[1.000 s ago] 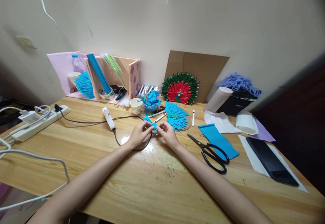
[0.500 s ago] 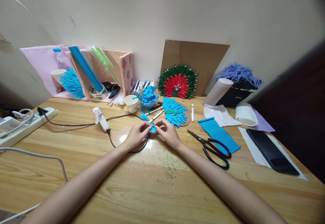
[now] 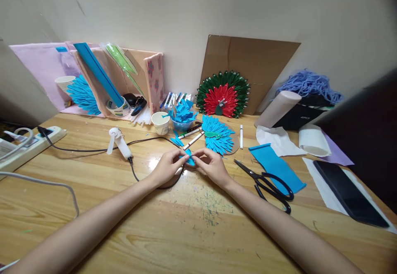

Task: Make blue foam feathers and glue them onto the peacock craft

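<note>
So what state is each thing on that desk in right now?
Blue paper piece: pinched between both hands.
Left hand: closed on it.
Right hand: closed on it.
Scissors: lying flat, blades closed.
Glue gun: lying down, corded.
Paper cup: upright.
Phone: screen dark.

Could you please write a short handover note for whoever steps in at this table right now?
Left hand and right hand: both pinch one small blue paper piece between the fingertips, low over the wooden table.
Nearby: the blue paper fan lies just behind the hands, with a bowl of blue pieces and a paper cup beyond. Scissors and a blue strip lie to the right, the glue gun to the left.
Done: many pieces already sit on the fan.
Left: the held piece is not yet on the fan.
</note>
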Motion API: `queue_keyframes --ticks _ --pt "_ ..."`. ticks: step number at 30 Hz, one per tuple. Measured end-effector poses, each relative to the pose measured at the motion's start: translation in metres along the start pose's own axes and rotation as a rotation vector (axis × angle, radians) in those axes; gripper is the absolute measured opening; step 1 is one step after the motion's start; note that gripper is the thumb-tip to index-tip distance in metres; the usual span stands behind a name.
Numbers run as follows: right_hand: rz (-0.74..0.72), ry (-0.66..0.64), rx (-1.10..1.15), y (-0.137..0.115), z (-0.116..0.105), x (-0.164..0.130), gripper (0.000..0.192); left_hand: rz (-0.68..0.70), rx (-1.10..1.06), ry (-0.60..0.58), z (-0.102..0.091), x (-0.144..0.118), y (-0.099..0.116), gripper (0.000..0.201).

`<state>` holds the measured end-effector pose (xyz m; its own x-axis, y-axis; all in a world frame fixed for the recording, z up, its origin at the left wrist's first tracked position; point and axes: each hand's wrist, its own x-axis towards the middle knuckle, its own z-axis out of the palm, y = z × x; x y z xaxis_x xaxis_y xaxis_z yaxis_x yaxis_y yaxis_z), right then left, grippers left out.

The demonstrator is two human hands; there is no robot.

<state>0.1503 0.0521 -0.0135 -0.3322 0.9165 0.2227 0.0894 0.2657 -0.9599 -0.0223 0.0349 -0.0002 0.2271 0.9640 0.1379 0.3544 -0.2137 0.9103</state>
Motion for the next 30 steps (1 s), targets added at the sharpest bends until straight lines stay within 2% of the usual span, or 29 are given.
queue_keyframes --ticks 3,11,17,21,30 --pt "0.0 0.012 -0.009 -0.0005 -0.0014 -0.0017 0.015 -0.04 -0.027 -0.041 -0.0001 0.0008 -0.0009 0.026" --pt "-0.174 0.013 -0.218 -0.0037 -0.0039 -0.0062 0.013 -0.131 -0.201 -0.084 -0.0012 0.0032 -0.0022 0.026" --pt "-0.166 -0.009 -0.179 -0.0051 -0.003 -0.0072 0.012 -0.1 -0.273 -0.067 -0.0014 0.0018 -0.0032 0.022" --pt "-0.129 0.003 -0.108 -0.0038 -0.0026 -0.0071 0.013 -0.072 -0.246 -0.084 -0.002 0.0007 0.0007 0.023" --pt "-0.162 0.013 -0.141 -0.0029 -0.0023 -0.0041 0.009 -0.033 -0.097 -0.085 -0.0011 -0.0017 0.0024 0.028"
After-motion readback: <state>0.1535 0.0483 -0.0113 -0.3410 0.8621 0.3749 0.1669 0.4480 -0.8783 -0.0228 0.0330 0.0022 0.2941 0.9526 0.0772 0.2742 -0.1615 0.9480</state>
